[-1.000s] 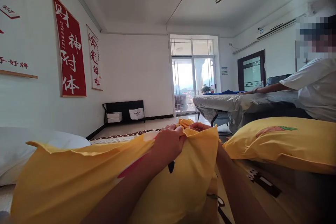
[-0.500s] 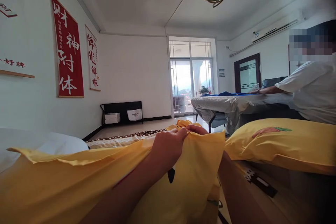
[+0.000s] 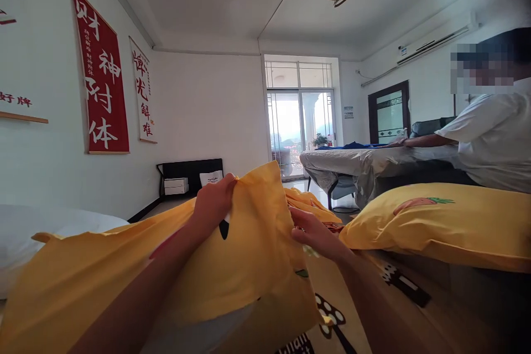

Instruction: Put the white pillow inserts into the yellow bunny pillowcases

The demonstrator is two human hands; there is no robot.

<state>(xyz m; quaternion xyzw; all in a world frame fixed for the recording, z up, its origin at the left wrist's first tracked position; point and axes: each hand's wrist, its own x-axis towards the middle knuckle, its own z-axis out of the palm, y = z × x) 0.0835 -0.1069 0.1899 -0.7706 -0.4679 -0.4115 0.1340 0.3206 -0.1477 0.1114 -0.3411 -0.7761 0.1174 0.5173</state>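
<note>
The yellow cloth [image 3: 253,254] spreads from the middle of the view down toward 6 and 8 o'clock, its upper edge lifted. It hangs in loose folds, so it should handle as light, soft and limp, unlikely to break but ready to slump wherever it is unsupported; a pinch at a corner or along the hem would likely control it best. The left hand [image 3: 213,199], toward 7 o'clock, is closed on the raised edge. The right hand [image 3: 313,229], at 5 o'clock, has its fingers at the cloth's right side; whether they grip is unclear. Beige printed fabric [image 3: 326,276] lies below. Between 3 and 4 o'clock sits a plump yellow pillow [image 3: 448,227]; beyond it, at 3 o'clock, a person [image 3: 493,133] reaches over a plastic-covered surface [image 3: 332,160].
</note>
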